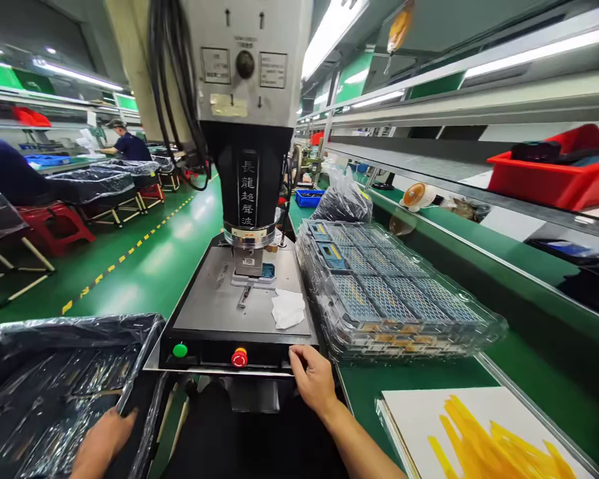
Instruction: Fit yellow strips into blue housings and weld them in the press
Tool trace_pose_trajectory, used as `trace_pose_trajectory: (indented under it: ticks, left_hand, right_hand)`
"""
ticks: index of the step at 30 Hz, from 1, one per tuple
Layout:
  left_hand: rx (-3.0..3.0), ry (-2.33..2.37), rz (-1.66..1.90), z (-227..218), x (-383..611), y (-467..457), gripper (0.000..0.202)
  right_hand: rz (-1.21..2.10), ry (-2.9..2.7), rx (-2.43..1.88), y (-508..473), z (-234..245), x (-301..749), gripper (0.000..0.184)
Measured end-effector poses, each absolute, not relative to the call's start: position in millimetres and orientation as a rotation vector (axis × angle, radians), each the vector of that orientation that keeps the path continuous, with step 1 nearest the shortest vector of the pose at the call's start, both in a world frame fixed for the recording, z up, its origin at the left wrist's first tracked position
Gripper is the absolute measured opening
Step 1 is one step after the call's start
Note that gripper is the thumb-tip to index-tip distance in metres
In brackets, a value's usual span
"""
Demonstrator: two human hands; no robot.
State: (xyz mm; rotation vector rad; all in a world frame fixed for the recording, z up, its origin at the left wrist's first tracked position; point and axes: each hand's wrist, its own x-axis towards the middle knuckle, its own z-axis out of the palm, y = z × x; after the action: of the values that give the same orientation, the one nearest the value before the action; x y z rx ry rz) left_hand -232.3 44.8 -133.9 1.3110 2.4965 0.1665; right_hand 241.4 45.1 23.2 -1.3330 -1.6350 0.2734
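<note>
Left hand [104, 439] by right side of plastic-lined bin [80, 322]; blurred, cannot tell what grip holds. Right hand [313, 378] at front panel [207, 352], right end; grip half curled, hold unclear. Beyond both grips: white cloth [288, 310], then blue part [268, 270] by press head [248, 261].

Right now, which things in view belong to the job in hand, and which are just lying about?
Likely in the job:
- press, right hand at its front edge
- lined bin, left hand at it
- stacked clear trays

Seemingly just lying about:
- red bin on the shelf
- blue bin farther back
</note>
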Motion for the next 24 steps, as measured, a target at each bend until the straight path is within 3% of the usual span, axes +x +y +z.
trace_pose_trajectory:
  ticks: [8,24]
  left_hand:
    - [1.169,2.35,-0.012,-118,-221,38,0.07]
    - [1.263,2.261,0.117,-142,-228,47,0.065]
  right_hand:
    - [0.16,-1.86,-1.371,124,72,236,0.019]
    - [0.096,-2.104,-1.83,258,79,186,0.043]
